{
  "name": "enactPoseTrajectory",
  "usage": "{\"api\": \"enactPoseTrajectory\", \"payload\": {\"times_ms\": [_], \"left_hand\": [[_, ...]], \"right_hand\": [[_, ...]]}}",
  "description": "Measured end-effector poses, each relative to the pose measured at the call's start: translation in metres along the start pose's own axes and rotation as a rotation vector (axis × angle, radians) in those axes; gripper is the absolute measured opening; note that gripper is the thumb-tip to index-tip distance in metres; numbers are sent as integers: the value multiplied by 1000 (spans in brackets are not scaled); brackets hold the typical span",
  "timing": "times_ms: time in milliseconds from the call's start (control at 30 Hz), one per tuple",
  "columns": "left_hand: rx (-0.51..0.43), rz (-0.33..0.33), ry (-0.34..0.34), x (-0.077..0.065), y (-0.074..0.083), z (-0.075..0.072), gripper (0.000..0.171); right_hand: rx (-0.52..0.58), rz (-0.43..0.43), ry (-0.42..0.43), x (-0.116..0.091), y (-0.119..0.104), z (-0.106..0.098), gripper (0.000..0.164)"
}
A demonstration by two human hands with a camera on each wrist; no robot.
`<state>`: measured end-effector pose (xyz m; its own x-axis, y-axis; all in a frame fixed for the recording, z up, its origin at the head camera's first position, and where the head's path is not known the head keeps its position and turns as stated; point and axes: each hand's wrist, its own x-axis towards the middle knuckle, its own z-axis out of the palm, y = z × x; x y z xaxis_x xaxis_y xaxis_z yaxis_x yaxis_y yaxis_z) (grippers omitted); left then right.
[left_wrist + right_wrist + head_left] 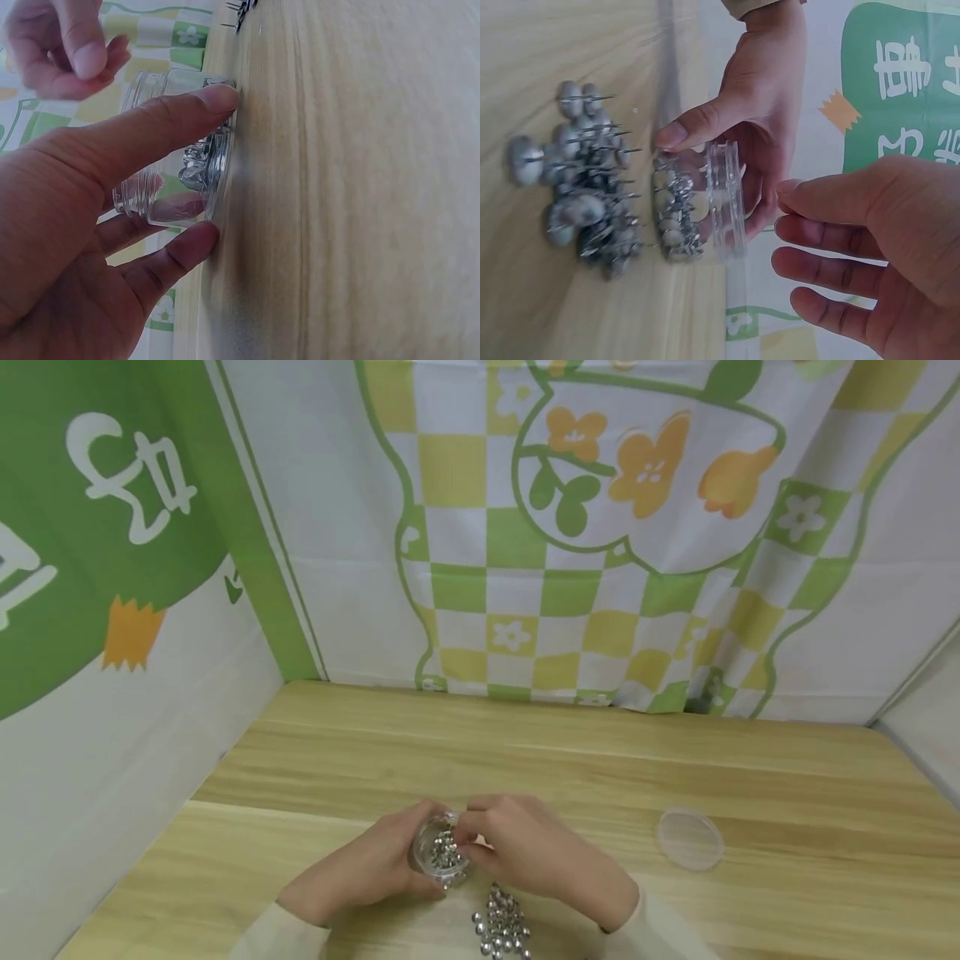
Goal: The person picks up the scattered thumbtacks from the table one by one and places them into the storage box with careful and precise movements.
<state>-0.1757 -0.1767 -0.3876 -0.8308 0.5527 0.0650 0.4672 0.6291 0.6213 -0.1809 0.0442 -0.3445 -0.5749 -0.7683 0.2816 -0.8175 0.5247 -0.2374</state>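
A wood-grained table (772, 785) fills the lower half of the head view, with a checked cloth (517, 560) hanging behind it at upper centre and a green-and-white sheet (127, 577) at upper left. Two cream sleeves (281, 935) enter along the bottom edge. Left of bottom centre, the left hand (378, 864) grasps a clear jar (727, 202), thumb on one side and fingers round the other. The right hand (525, 847) is at the jar's mouth, just to its right in the frame; it is released, its fingers loosely bent and apart in the right wrist view. The jar, lower centre, appears to stand upright on the table, mouth uncovered. A clear round lid (690, 839) lies flat at lower right, well apart from the jar. A pile of metal tacks (502, 922) sits at bottom centre, near the jar, many with pins pointing up from domed heads. Smallest are the loose tacks inside the jar (446, 850), heaped at its bottom.
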Motion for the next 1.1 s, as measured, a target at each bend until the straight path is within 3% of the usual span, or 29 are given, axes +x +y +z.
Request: {"api": "enactPoseTrajectory", "payload": {"times_ms": [200,433,867,1100], "left_hand": [[-14,-25,-1,2,2,-1,73],[-8,-24,3,3,2,-1,74],[-9,-30,1,2,1,-1,75],[2,-21,7,2,1,-1,75]], "right_hand": [[-14,-32,28,-25,8,-2,5],[-25,4,-50,-50,17,-1,4],[24,58,-207,-54,16,4,9],[21,74,-210,-55,17,9,9]]}}
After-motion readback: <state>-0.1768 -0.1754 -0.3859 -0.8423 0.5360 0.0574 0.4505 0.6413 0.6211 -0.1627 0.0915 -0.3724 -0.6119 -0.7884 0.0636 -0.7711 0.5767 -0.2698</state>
